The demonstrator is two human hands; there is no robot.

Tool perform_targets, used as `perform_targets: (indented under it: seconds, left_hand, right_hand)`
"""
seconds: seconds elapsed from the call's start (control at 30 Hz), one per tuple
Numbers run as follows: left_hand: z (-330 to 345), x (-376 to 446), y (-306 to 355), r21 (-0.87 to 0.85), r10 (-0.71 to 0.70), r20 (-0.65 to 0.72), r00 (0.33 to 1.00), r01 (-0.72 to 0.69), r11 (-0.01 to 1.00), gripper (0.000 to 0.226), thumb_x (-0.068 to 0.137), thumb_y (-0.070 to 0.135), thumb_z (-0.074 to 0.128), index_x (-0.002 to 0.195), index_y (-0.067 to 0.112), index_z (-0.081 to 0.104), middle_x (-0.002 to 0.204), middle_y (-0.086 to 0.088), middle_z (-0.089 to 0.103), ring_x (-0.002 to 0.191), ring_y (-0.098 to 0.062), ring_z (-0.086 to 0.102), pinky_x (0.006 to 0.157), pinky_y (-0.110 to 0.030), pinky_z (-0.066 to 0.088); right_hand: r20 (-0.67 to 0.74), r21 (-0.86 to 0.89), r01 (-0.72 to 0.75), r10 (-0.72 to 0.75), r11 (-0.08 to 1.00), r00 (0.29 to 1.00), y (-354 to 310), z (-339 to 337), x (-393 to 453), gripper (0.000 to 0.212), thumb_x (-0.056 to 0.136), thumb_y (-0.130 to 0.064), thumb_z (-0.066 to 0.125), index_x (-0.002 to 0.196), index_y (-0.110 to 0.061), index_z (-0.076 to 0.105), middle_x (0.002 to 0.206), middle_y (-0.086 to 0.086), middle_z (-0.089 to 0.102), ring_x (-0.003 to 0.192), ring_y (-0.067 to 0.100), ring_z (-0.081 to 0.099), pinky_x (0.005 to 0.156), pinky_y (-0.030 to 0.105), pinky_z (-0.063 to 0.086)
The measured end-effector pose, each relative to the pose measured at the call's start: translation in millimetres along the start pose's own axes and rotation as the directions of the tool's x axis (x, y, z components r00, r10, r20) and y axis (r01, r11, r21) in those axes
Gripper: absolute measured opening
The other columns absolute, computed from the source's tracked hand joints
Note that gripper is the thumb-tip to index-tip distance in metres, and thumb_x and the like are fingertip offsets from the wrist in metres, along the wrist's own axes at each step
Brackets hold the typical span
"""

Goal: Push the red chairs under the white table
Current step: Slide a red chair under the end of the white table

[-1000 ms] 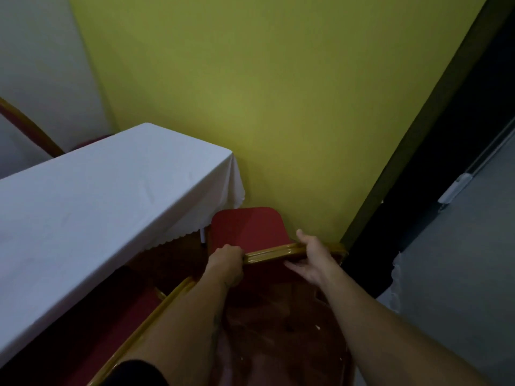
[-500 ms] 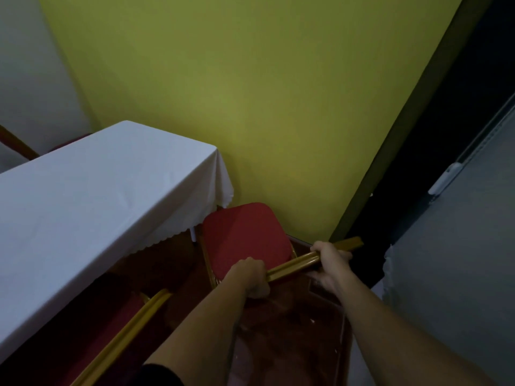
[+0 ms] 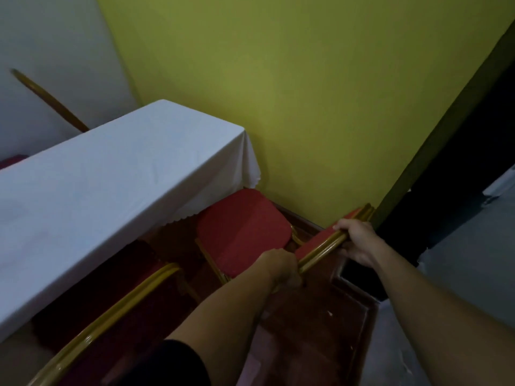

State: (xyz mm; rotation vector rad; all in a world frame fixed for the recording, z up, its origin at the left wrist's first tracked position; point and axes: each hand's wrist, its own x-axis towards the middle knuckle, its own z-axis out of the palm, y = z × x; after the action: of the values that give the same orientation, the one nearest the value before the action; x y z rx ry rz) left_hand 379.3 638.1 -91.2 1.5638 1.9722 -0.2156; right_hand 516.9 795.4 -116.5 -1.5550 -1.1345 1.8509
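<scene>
A red chair (image 3: 245, 229) with a gold frame stands at the right end of the white table (image 3: 92, 196), its seat partly under the hanging cloth. My left hand (image 3: 281, 267) grips the lower end of the chair's gold top rail. My right hand (image 3: 355, 239) holds the same rail higher up, near the yellow wall. A second red chair (image 3: 111, 316) with a gold back rail sits to the left, its seat tucked in shadow under the table.
The yellow wall (image 3: 306, 93) stands close behind the chair. A dark door frame (image 3: 446, 151) rises at the right. Another gold chair back (image 3: 53, 103) shows beyond the table at the far left. Dark red floor (image 3: 315, 330) lies below my arms.
The chair has turned and slid toward the table, so more of its seat sits beneath the cloth. Both hands stayed on the top rail and moved with it.
</scene>
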Motion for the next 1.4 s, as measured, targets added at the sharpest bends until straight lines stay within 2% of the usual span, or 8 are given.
perform_targets:
  seconds: [0.07,0.37,0.5,0.6,0.73,0.87,1.17,1.4]
  left_hand:
    - [-3,4,-2,-0.036,-0.029,0.013,0.999,0.030,0.999,0.043,0.091,0.035,0.061,0.126,0.011,0.064,0.121,-0.011,0.066,0.107,-0.030,0.064,0.080,-0.036,0.048]
    - [-13,25,-20,-0.214,-0.178,0.065,0.982,0.188,0.959,0.042,0.094,0.032,0.060,0.131,0.012,0.058,0.121,-0.009,0.063,0.096,-0.024,0.061,0.075,-0.035,0.046]
    - [-18,32,-39,-0.310,-0.250,0.063,0.966,0.257,0.915,0.042,0.093,0.033,0.061,0.128,0.012,0.056,0.113,-0.009,0.061,0.089,-0.021,0.056,0.074,-0.034,0.046]
    - [-16,35,-60,-0.458,-0.300,0.053,0.953,0.290,0.840,0.039,0.090,0.031,0.062,0.126,0.016,0.057,0.104,-0.004,0.058,0.086,-0.019,0.059,0.069,-0.031,0.047]
    - [-12,33,-85,-0.697,-0.326,0.030,0.945,0.253,0.671,0.053,0.091,0.020,0.059,0.142,0.028,0.049,0.111,0.000,0.057,0.087,-0.012,0.058,0.068,-0.024,0.047]
    - [-21,34,-111,-0.737,-0.405,0.026,0.914,0.291,0.610,0.062,0.086,0.017,0.061,0.145,0.032,0.048,0.115,-0.001,0.056,0.103,-0.023,0.061,0.086,-0.037,0.056]
    - [-34,42,-160,-0.733,-0.460,0.053,0.886,0.347,0.585,0.060,0.085,0.016,0.062,0.143,0.031,0.051,0.106,-0.001,0.058,0.084,-0.018,0.059,0.060,-0.026,0.049]
    - [-36,50,-185,-0.739,-0.476,0.037,0.879,0.344,0.579,0.058,0.085,0.015,0.060,0.141,0.030,0.052,0.106,-0.003,0.059,0.087,-0.020,0.061,0.063,-0.029,0.050]
  right_hand:
    - [0.029,-0.050,-0.001,0.003,0.999,1.000,-7,7,11,0.062,0.082,-0.001,0.065,0.140,0.000,0.043,0.086,0.017,0.061,0.056,0.025,0.072,0.049,0.040,0.058]
    - [0.181,-0.193,0.035,0.001,0.980,0.984,-35,56,45,0.042,0.085,0.000,0.060,0.119,-0.011,0.040,0.063,0.008,0.054,0.038,0.015,0.061,0.039,0.033,0.053]
    - [0.210,-0.199,0.058,-0.015,0.978,0.978,-44,83,55,0.055,0.081,-0.002,0.063,0.133,-0.002,0.044,0.072,0.012,0.055,0.047,0.019,0.063,0.045,0.037,0.056]
    - [0.217,-0.190,0.082,-0.040,0.978,0.975,-50,103,58,0.062,0.082,-0.002,0.064,0.138,0.003,0.037,0.075,0.013,0.058,0.061,0.026,0.063,0.053,0.044,0.060]
    - [0.240,-0.162,0.078,-0.037,0.984,0.970,-54,133,61,0.048,0.087,-0.001,0.062,0.123,-0.009,0.032,0.080,0.012,0.055,0.065,0.023,0.060,0.059,0.045,0.058]
    - [0.265,-0.154,0.081,-0.038,0.985,0.964,-56,163,64,0.051,0.089,-0.001,0.061,0.124,-0.014,0.026,0.083,0.010,0.055,0.064,0.020,0.061,0.046,0.036,0.055]
    - [0.274,-0.130,0.087,-0.048,0.988,0.961,-57,211,71,0.053,0.090,0.000,0.058,0.127,-0.013,0.022,0.084,0.009,0.054,0.065,0.017,0.061,0.041,0.035,0.055]
    - [0.258,-0.124,0.102,-0.067,0.987,0.964,-58,235,82,0.058,0.087,0.000,0.060,0.131,-0.011,0.022,0.087,0.012,0.056,0.067,0.020,0.063,0.047,0.042,0.060]
